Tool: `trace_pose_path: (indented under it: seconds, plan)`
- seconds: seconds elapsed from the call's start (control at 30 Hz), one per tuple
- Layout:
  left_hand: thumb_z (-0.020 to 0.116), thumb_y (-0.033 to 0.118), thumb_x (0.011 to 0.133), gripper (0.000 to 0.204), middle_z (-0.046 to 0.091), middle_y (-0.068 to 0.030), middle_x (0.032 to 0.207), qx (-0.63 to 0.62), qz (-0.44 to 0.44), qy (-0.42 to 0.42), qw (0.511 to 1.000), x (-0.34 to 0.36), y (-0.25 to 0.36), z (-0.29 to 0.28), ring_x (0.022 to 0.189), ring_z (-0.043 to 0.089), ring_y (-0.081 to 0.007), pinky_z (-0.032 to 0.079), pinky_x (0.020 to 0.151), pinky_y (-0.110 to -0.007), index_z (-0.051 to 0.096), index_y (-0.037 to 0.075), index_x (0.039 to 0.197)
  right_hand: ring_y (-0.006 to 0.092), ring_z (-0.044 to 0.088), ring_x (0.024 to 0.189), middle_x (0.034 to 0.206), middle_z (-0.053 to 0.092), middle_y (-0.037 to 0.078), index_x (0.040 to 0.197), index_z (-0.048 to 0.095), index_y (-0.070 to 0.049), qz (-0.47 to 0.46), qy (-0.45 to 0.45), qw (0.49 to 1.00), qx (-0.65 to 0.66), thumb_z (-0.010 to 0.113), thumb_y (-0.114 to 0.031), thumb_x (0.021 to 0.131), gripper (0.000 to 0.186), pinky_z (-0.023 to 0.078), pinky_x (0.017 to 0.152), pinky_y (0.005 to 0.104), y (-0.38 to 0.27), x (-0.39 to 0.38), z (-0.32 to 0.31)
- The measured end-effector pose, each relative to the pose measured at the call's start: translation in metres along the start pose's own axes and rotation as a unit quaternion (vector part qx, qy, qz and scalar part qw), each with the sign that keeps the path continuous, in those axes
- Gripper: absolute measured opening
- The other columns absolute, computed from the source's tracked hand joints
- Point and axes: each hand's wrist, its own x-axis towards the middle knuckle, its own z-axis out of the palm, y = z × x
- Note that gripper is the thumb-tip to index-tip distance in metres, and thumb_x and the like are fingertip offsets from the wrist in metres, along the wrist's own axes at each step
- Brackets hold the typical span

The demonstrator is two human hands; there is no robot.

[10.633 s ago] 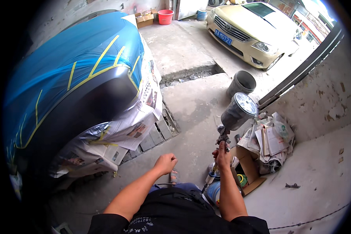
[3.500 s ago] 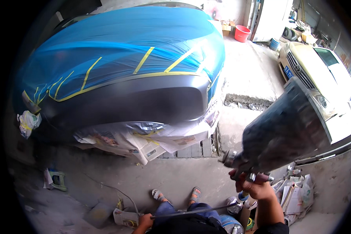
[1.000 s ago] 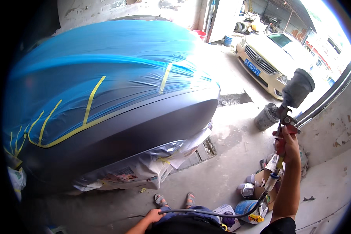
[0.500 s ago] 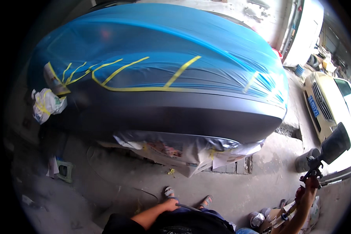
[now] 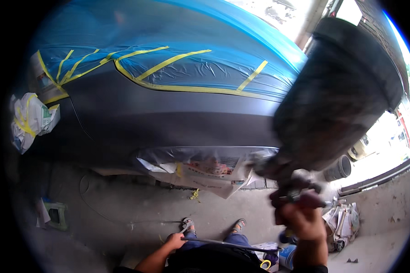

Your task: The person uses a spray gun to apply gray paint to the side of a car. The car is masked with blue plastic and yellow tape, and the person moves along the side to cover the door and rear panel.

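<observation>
My right hand (image 5: 300, 223) grips the spray gun (image 5: 296, 195), raised high on the right; its large dark cup (image 5: 332, 95) is blurred and hides part of the car. The nozzle points left toward a matte dark grey car panel (image 5: 191, 118). My left hand (image 5: 173, 241) is closed on the black hose (image 5: 232, 243) by my waist. Above the panel, blue plastic sheeting (image 5: 177, 27) is fixed with yellow tape (image 5: 164, 63). Below it, newspaper and foil masking (image 5: 205, 177) covers the wheel area, and a taped paper bundle (image 5: 32, 120) hangs at the car's left.
The concrete floor (image 5: 123, 202) lies under my sandalled feet, with a thin line across it and a green stool (image 5: 54, 216) at left. A dark bucket (image 5: 337, 168), piled papers (image 5: 341, 223) and a blue can (image 5: 287, 257) sit at right, beside a wall (image 5: 382, 204).
The gun in my right hand has come up and inward, now much nearer the camera. My view has shifted toward the panel's left part. My left hand still holds the hose low.
</observation>
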Motion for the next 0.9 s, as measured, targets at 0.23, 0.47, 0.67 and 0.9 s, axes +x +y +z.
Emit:
trace_pose_path:
  seconds: [0.23, 0.47, 0.67, 0.9]
  plan:
    - [0.065, 0.044, 0.072, 0.035, 0.066, -0.0123, 0.082, 0.027, -0.045, -0.005, 0.999, -0.034, -0.049, -0.023, 0.081, 0.064, -0.0288, 0.048, 0.070, -0.039, 0.065, 0.011, 0.082, 0.0125, 0.058, 0.069, 0.086, 0.060, 0.008, 0.106, 0.051, 0.005, 0.011, -0.130, 0.986, -0.104, 0.057, -0.002, 0.081, 0.026, 0.048, 0.059, 0.0248, 0.074, -0.009, 0.020]
    - [0.064, 0.046, 0.073, 0.039, 0.066, -0.0150, 0.087, 0.049, -0.040, -0.021, 0.998, -0.044, -0.051, -0.026, 0.086, 0.062, -0.0303, 0.048, 0.075, -0.040, 0.066, 0.010, 0.089, 0.0084, 0.050, 0.045, 0.080, 0.059, 0.006, 0.107, 0.053, -0.003, -0.097, 0.442, 0.891, -0.040, 0.059, -0.013, 0.085, 0.025, 0.039, 0.037, 0.0223, 0.105, -0.089, -0.064]
    - [0.063, 0.046, 0.075, 0.044, 0.064, -0.0193, 0.092, 0.063, -0.070, 0.026, 0.995, -0.066, -0.081, -0.015, 0.090, 0.061, -0.0342, 0.047, 0.079, -0.041, 0.065, 0.005, 0.092, 0.0055, 0.044, 0.041, 0.059, 0.051, -0.001, 0.097, 0.058, -0.008, -0.028, 0.538, 0.843, -0.019, 0.053, -0.021, 0.090, 0.015, 0.032, 0.034, 0.0199, 0.161, -0.106, -0.107]
    - [0.063, 0.047, 0.075, 0.044, 0.065, -0.0175, 0.091, 0.112, -0.181, -0.001, 0.977, -0.113, -0.103, -0.037, 0.088, 0.061, -0.0341, 0.048, 0.078, -0.042, 0.066, 0.007, 0.093, 0.0245, 0.056, 0.082, 0.077, 0.057, 0.007, 0.082, 0.058, -0.007, -0.226, 0.152, 0.807, -0.523, 0.057, -0.006, 0.076, 0.006, 0.044, 0.078, 0.0370, 0.287, -0.091, -0.028]
